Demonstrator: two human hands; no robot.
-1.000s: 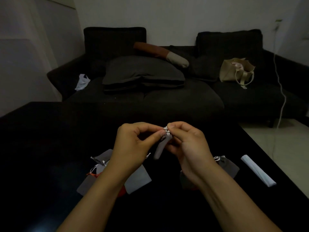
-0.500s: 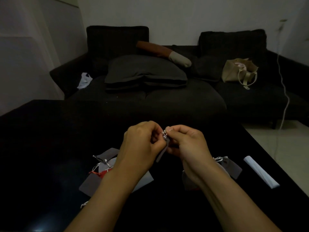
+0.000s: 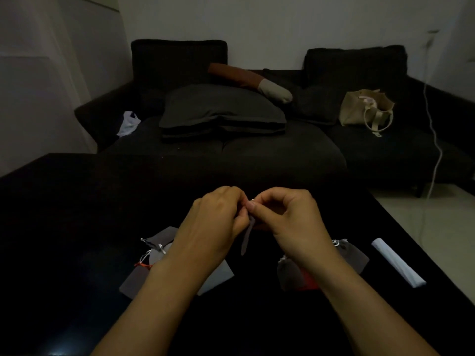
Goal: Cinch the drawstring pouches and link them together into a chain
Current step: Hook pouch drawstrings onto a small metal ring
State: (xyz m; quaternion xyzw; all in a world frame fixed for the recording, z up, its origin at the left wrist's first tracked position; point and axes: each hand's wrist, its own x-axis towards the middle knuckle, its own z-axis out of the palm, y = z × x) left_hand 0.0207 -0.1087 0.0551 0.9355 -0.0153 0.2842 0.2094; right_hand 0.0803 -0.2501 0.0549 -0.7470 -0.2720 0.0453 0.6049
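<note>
The black counter (image 3: 77, 227) carries two clusters of flat fabric pouches: grey, pale and red ones (image 3: 154, 255) under and just left of the left wrist, and grey and red ones (image 3: 352, 255) under and just right of the right wrist. Between the two hands hangs a single grey pouch (image 3: 247, 236), limp and edge-on.

It looks very light and soft, so it should fold and swing freely; I judge the gathered neck and its thin, pale cord the only sensible hold, and the cord likely slips unless pinched firmly.

The left hand (image 3: 216, 219) and right hand (image 3: 285, 214) are both curled, fingertips meeting and pinching the pouch's neck, where a bit of pale cord (image 3: 252, 200) shows.

Compared with a second ago, the hands have closed together, hiding most of the cord bunch, and the pouch hangs straighter down.
</note>
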